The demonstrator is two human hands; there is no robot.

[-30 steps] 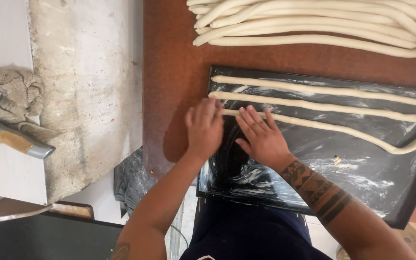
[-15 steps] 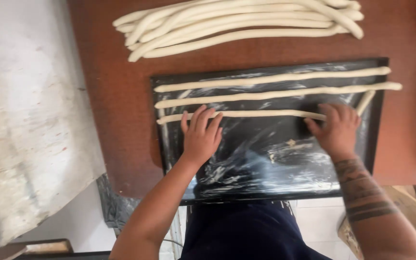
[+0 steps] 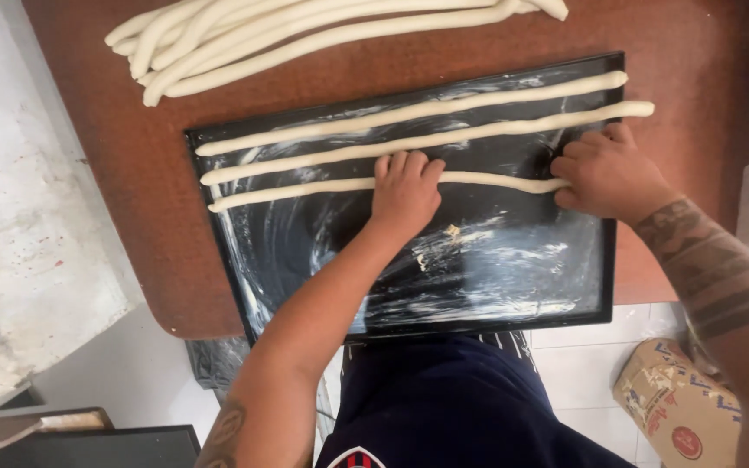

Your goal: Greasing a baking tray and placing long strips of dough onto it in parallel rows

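A black greased baking tray lies on a brown table. Three long pale dough ropes lie across its far half. My left hand presses flat on the middle of the nearest dough rope, fingers together. My right hand rests on that rope's right end near the tray's right rim, fingers curled over it. The two farther ropes lie untouched, running slightly uphill to the right.
A pile of several more dough ropes lies on the table beyond the tray. A worn white surface stands to the left. A brown cardboard box sits on the tiled floor at lower right.
The view has shifted left along the tray. My hands have spread apart, the right one sliding to the rope's right end, and the bent rope now lies straight.
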